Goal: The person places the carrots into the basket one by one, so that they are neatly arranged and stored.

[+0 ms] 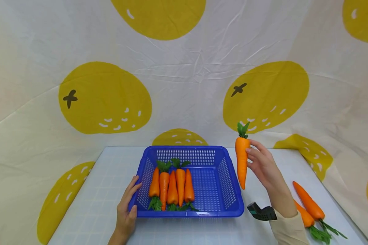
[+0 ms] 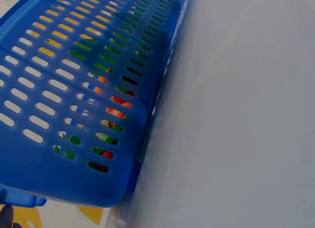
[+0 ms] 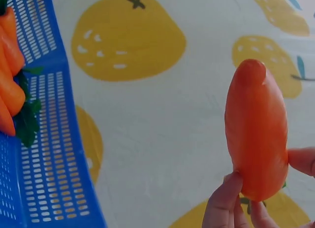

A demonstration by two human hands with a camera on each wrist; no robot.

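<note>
A blue slotted basket (image 1: pixel 220 177) stands mid-table with several orange carrots (image 1: pixel 172 187) lined up in its left half. My left hand (image 1: pixel 126 209) rests against the basket's front-left corner, fingers fairly straight along the wall. Just right of the basket, above the table, my right hand (image 1: pixel 261 163) pinches an orange carrot (image 1: pixel 242 161), point down and green top up. The right wrist view shows that carrot (image 3: pixel 257 134) close up between thumb and fingers. In the left wrist view only the basket wall (image 2: pixel 74 100) shows, with orange and green behind the slots.
Two more carrots (image 1: pixel 309 206) lie on the white table (image 1: pixel 92 207) at the right, behind my right forearm. A white cloth with yellow fruit prints (image 1: pixel 104 98) hangs behind and around the table. The basket's right half holds nothing.
</note>
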